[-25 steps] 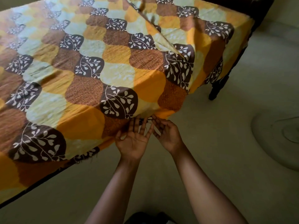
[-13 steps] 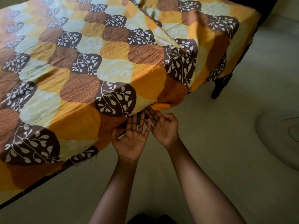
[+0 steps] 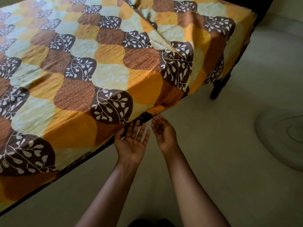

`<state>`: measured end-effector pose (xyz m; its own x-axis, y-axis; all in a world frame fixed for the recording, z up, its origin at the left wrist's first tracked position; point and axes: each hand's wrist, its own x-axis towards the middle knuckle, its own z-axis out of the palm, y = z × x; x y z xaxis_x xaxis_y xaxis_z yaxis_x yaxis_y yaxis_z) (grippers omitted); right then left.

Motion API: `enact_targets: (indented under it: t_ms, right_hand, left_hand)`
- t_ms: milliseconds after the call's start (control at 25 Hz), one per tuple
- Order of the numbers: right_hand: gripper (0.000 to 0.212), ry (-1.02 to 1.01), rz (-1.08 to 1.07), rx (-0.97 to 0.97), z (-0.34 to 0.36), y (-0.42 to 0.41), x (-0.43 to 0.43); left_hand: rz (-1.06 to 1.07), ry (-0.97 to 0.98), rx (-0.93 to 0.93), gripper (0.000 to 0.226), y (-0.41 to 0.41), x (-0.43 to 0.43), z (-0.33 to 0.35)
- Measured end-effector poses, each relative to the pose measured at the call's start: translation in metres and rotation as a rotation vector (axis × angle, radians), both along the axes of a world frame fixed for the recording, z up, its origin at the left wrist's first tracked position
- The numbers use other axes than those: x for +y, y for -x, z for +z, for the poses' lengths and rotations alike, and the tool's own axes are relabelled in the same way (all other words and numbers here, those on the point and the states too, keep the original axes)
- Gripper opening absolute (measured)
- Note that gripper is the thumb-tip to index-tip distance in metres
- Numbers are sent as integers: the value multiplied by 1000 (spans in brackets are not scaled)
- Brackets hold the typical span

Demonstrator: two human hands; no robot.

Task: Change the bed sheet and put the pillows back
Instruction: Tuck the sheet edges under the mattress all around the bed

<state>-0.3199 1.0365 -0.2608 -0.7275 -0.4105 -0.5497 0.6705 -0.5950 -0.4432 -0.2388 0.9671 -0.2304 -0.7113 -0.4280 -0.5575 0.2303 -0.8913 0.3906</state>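
Bed sheet: patterned in yellow, orange, brown and pale green scallops with white leaf sprigs. It lies spread over the bed top and hangs over the near side and the far right end. A raised diagonal fold runs across the upper right part. A small orange bunch of cloth sits at the lower edge of the near side.

Left hand: palm up, fingers straight and spread, holding nothing; the fingertips reach the sheet's lower edge.

Right hand: palm up, fingers relaxed and slightly bent, holding nothing; the fingertips lie just below the orange bunch. Contact cannot be told.

The two hands are side by side, close but apart.

Dark bed frame rail shows below the sheet. A dark bed leg stands on the pale floor. A round pale object lies on the floor at right.
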Motion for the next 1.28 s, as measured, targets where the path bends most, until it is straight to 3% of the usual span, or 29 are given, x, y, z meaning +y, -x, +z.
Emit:
enact_targets:
  t_ms: [160,360,560,640,760,960,1120,1280]
  right_hand:
    - [25,73,40,68,20,11,-9]
    - [39,271,12,23,21,8,-7]
    - [41,343,-4,2,30,25,-26]
    - [42,313,-18,-12,33,34,-27]
    - [38,168,13,20,25,16,-12]
    - [35,3,214,-63,-10,-58,-19]
    - [33,-102,449,30,-10,-93,-61]
    - [22,-212,467,94,-4,-101,-92]
  left_hand:
    - [52,-55,84,53,8,6,8]
    - [-7,-94,240,61,-2,1,2]
    - [-23,-82,279,67,-3,-2,3]
    - [-54,-30,192,57,-3,-4,3]
    - [-149,167,-79,40,-18,-6,11]
    - [39,195,-361,19,-84,-22,7]
    - [142,117,-467,12,-119,-46,-10]
    - [131,146,-453,18,-130,-59,-19]
